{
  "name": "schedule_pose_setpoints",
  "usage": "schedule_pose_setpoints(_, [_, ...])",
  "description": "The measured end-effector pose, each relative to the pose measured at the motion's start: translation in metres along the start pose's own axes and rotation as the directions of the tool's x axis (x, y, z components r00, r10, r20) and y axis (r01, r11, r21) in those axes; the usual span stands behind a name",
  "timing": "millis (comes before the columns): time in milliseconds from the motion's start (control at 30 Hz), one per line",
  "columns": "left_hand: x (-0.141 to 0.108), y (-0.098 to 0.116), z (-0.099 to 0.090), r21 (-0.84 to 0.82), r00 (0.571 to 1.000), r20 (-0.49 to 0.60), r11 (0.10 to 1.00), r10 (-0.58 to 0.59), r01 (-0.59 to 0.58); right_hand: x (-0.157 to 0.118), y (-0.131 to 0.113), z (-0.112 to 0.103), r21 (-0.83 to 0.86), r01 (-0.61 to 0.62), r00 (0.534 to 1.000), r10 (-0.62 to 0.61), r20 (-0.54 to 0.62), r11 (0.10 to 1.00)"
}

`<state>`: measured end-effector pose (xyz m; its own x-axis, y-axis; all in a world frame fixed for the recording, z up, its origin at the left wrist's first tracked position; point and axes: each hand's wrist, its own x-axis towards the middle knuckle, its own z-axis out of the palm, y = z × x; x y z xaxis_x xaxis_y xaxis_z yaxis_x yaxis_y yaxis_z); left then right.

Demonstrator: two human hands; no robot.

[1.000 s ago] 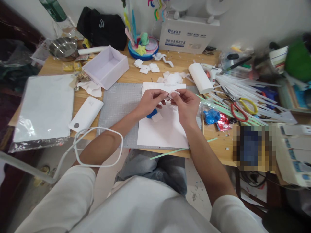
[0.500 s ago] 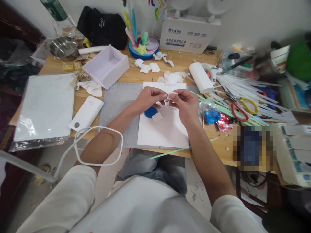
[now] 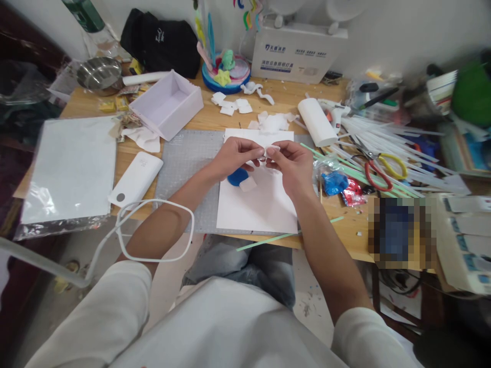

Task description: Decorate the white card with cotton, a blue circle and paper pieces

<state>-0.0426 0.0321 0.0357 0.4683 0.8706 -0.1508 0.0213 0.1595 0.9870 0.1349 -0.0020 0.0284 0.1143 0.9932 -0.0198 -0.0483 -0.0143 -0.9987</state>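
Observation:
Over a white sheet of paper (image 3: 261,209), my left hand (image 3: 238,156) and my right hand (image 3: 294,164) meet fingertip to fingertip. Both pinch a small white piece (image 3: 271,149), paper-like or clay-like; its exact kind is too small to make out. Below my left fingers lies a flat blue disc (image 3: 237,177), partly hidden by the hand. A small off-white square (image 3: 248,184) overlaps the disc's lower right edge. Under the sheet is a grey cutting mat (image 3: 180,168).
Left are a lilac box (image 3: 166,110), a white power bank (image 3: 136,179) and a bagged white pad (image 3: 72,168). White scraps (image 3: 274,122) lie behind my hands. On the right are scissors (image 3: 378,163), plastic strips (image 3: 402,138) and a white roll (image 3: 317,122). A white tube frame (image 3: 192,230) crosses my left forearm.
The white piece between my fingertips appears slightly tilted, with less of it showing. Both hands stay in nearly the same place.

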Motion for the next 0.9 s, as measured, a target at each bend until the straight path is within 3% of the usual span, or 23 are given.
schedule_pose_setpoints(400, [0.000,0.000,0.002,-0.011,1.000,0.013,1.000,0.014,-0.014,0.000,0.002,0.001,-0.018,0.012,1.000,-0.012,-0.012,1.000])
schedule_pose_setpoints(467, [0.000,-0.001,0.003,-0.008,1.000,0.007,1.000,0.016,-0.016,0.000,0.002,0.000,-0.074,0.097,0.993,-0.101,-0.055,0.993])
schedule_pose_setpoints(567, [0.001,-0.003,0.003,-0.006,0.999,-0.016,0.999,0.046,-0.046,-0.003,-0.002,-0.001,-0.266,0.255,0.942,-0.302,-0.150,0.930])
schedule_pose_setpoints(633, [0.002,-0.004,0.003,0.013,0.996,-0.046,0.997,0.070,-0.070,-0.007,-0.007,-0.001,-0.385,0.297,0.918,-0.373,-0.137,0.874])
schedule_pose_setpoints(767, [0.003,-0.008,0.003,0.097,0.987,-0.091,0.987,0.136,-0.127,-0.013,-0.011,0.002,-0.392,0.301,0.938,-0.343,-0.040,0.869])
schedule_pose_setpoints(900, [0.002,-0.010,0.006,0.204,0.969,-0.094,0.957,0.229,-0.207,-0.014,-0.008,0.005,-0.323,0.261,0.958,-0.285,-0.027,0.910])
